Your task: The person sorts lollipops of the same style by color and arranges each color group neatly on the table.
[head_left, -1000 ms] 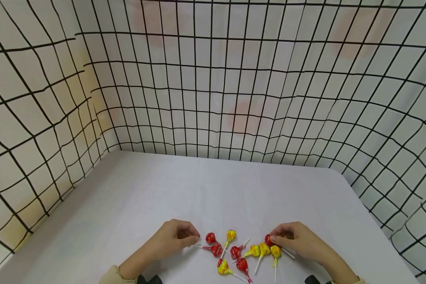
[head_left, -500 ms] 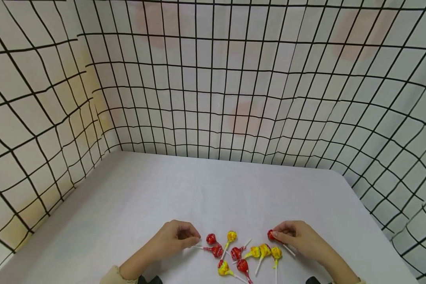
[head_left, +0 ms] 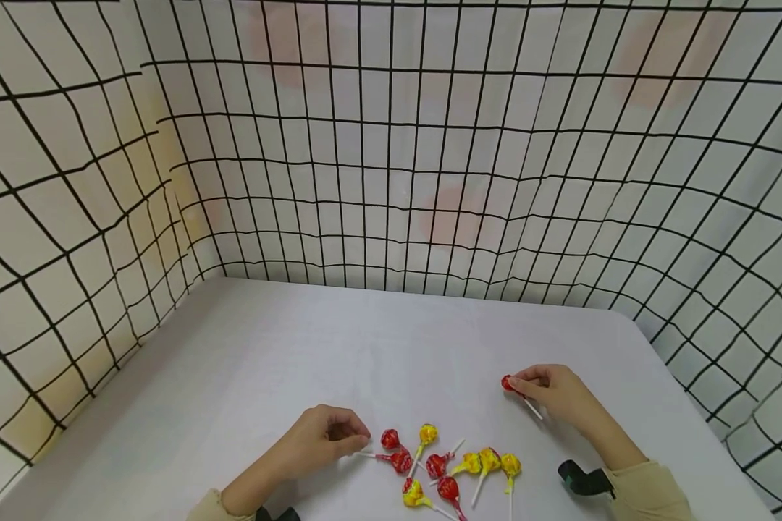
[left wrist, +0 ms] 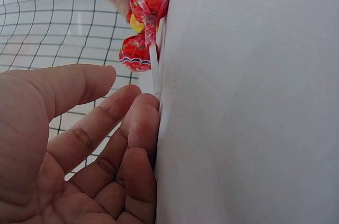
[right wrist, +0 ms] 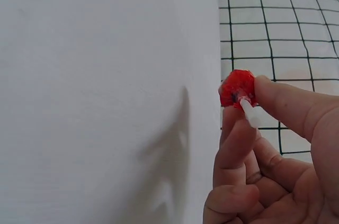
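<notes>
My right hand [head_left: 554, 391] pinches a red-wrapped lollipop [head_left: 507, 383] by its head, above the white table and beyond the pile. In the right wrist view that lollipop [right wrist: 238, 87] sits between thumb and fingertips, its white stick pointing towards the camera. My left hand [head_left: 326, 436] rests on the table with loosely bent fingers, at the left side of the pile. Its fingertips lie close to the white stick of a red lollipop [head_left: 400, 461]; the left wrist view shows nothing between thumb and fingers. Several red and yellow lollipops [head_left: 489, 459] lie between the hands.
The white tabletop [head_left: 365, 347] stretches away behind the pile. Black grid netting [head_left: 391, 174] over white cloth stands at the back and along both sides. A black device [head_left: 585, 479] is worn near the right sleeve.
My right hand has lifted the red lollipop from beside the yellow ones and carried it away from me, farther over the table. My left hand has stayed almost still.
</notes>
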`<act>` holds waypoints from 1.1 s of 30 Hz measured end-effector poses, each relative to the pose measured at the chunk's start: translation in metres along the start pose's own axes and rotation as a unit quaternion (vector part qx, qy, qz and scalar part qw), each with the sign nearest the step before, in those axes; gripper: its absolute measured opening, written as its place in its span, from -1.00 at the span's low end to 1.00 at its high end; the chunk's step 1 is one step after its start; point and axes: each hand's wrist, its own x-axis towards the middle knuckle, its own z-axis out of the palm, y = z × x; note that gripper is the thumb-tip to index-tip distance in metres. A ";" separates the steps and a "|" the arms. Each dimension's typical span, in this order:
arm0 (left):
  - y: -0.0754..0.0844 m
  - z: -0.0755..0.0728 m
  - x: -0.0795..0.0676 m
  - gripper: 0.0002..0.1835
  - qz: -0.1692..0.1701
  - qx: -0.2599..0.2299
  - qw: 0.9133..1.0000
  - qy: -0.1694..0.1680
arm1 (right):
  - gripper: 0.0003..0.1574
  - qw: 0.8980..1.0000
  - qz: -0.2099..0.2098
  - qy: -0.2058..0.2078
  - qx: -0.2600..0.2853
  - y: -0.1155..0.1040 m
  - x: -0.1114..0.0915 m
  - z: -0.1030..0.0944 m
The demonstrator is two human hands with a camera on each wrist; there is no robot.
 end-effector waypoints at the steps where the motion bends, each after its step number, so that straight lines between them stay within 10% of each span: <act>1: 0.000 0.000 0.000 -0.93 0.000 -0.001 1.000 0.000 | -0.49 1.000 -0.001 0.003 0.000 0.000 0.005 -0.002; 16: 0.001 -0.001 -0.002 -0.92 0.005 0.003 1.000 -0.001 | -0.34 0.999 0.039 0.029 0.008 -0.002 0.082 -0.017; 33: 0.008 0.005 0.004 -0.90 -0.004 0.015 1.000 0.012 | -0.28 0.997 0.066 0.036 -0.006 0.002 0.109 -0.014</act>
